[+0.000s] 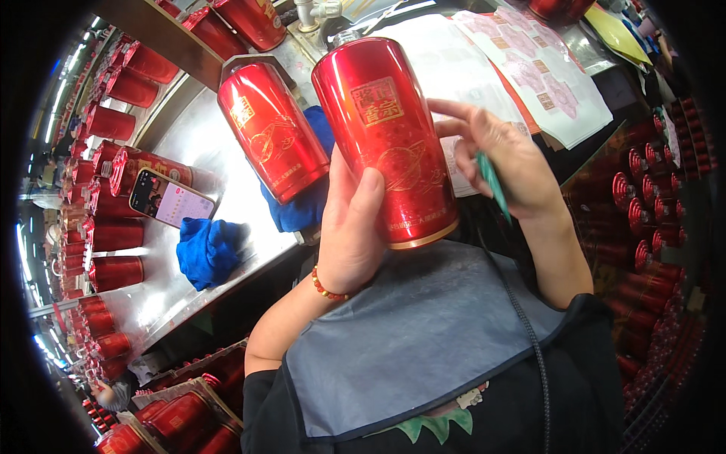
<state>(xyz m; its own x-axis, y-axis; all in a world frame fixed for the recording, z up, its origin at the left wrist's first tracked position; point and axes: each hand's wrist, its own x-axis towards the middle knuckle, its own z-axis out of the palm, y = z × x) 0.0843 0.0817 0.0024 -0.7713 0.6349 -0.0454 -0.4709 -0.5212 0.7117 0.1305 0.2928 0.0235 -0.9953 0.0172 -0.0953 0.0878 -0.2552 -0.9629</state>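
A glossy red bottle [382, 136] with gold print is held up in front of my chest, its clear neck at the far end. My left hand [354, 216] grips it from the lower left, thumb lying along its side. My right hand [507, 155] is at the bottle's right side with its fingertips near or touching it; I cannot tell which. A thin, pointed green tool [493, 185] is tucked in that hand, its kind unclear. Just left, a second red bottle [272, 132] lies tilted on a blue cloth [295, 208].
On the metal bench [261, 261] at left are a phone [172, 198], a crumpled blue cloth [208, 253] and many red bottles [117, 231]. Printed sheets [544, 76] lie at the back right. More red bottles [178, 420] stand in boxes low on the left and in rows at right.
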